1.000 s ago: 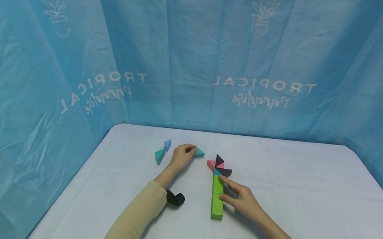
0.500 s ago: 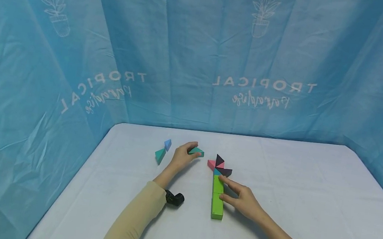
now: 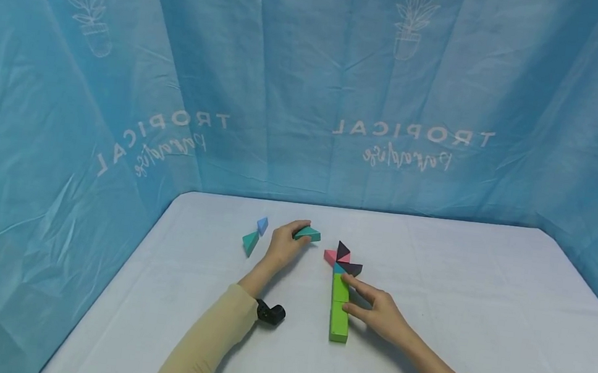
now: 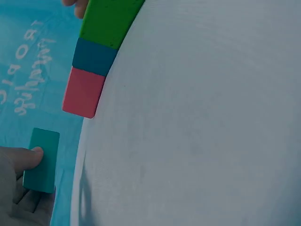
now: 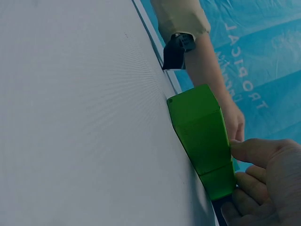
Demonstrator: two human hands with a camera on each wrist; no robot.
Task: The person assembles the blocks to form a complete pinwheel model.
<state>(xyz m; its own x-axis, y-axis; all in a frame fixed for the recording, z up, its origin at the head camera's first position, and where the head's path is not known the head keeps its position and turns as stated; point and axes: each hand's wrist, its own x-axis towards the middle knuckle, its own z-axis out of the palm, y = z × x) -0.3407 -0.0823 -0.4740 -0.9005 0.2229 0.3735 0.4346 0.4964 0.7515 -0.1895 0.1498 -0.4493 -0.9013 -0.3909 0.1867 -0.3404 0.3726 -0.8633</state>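
My left hand (image 3: 283,245) pinches a teal triangular block (image 3: 308,234) between thumb and fingertips, left of a row of blocks. Its flat rectangular side (image 4: 48,165) shows in the left wrist view. Two green blocks (image 3: 338,325) lie end to end, topped by a blue triangular block (image 3: 338,268). Red triangular blocks (image 3: 329,255) and dark triangular blocks (image 3: 343,250) sit around the far end of the row. My right hand (image 3: 381,315) touches the right side of the green blocks, index finger at the far one and thumb near their seam.
Left of my left hand lie a loose teal triangular block (image 3: 249,243) and a small blue triangular block (image 3: 262,225). A white cloth covers the table (image 3: 485,309). Blue printed curtains (image 3: 300,87) stand behind it and at both sides.
My left hand's fingers have spread around the teal block, which now shows its front side and has turned slightly. The right hand and the row of blocks have stayed still.
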